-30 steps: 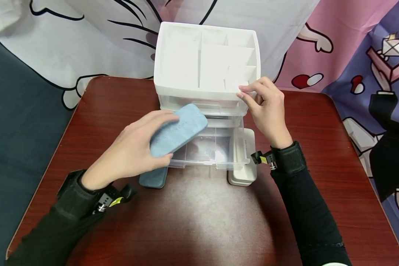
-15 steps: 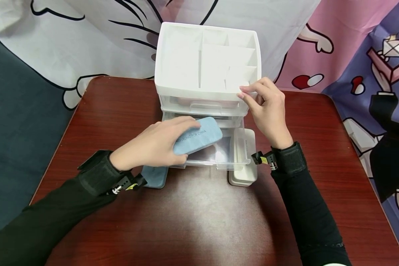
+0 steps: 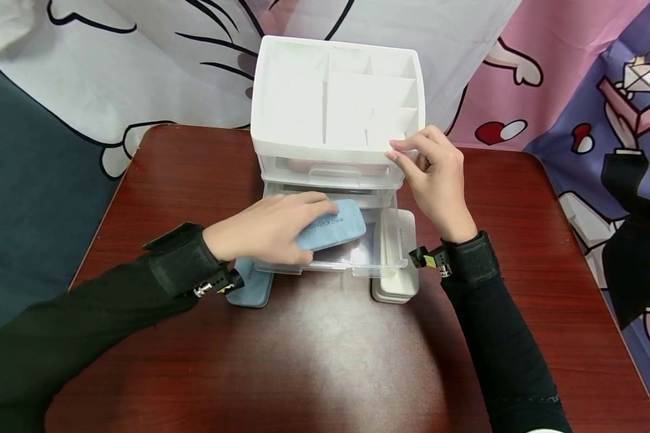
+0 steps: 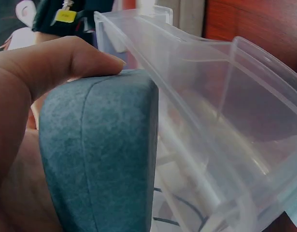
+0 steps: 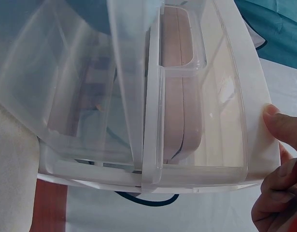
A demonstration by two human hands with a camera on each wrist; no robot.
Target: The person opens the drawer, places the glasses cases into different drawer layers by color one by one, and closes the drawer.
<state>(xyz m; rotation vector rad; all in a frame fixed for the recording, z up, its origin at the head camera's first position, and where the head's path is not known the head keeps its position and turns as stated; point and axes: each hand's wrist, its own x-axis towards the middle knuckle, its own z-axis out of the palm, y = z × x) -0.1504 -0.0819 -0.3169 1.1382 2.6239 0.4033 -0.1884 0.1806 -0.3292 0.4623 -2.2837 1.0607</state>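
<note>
My left hand (image 3: 273,231) grips a light blue glasses case (image 3: 336,224) with printed letters and holds it tilted over the pulled-out lower clear drawer (image 3: 330,266). In the left wrist view the end of the glasses case (image 4: 105,154) shows its seam, a digit lies across its edge, and the drawer wall (image 4: 264,106) is beside it. My right hand (image 3: 433,180) pinches the front right rim of the white drawer organizer (image 3: 303,151) between thumb and index finger. The right wrist view shows that hand (image 5: 283,169) at the organizer's edge.
A bluish case (image 3: 253,288) lies on the table left of the drawer, partly hidden. Stacked off-white cases (image 3: 394,288) lie at its right. A pink case (image 5: 175,116) sits inside the shut upper drawer. A patterned cloth (image 3: 168,72) hangs behind the brown table (image 3: 325,373).
My left hand has moved right with the blue glasses case, levelling it and bringing it further over the open drawer. My right hand has stayed on the organizer's rim.
</note>
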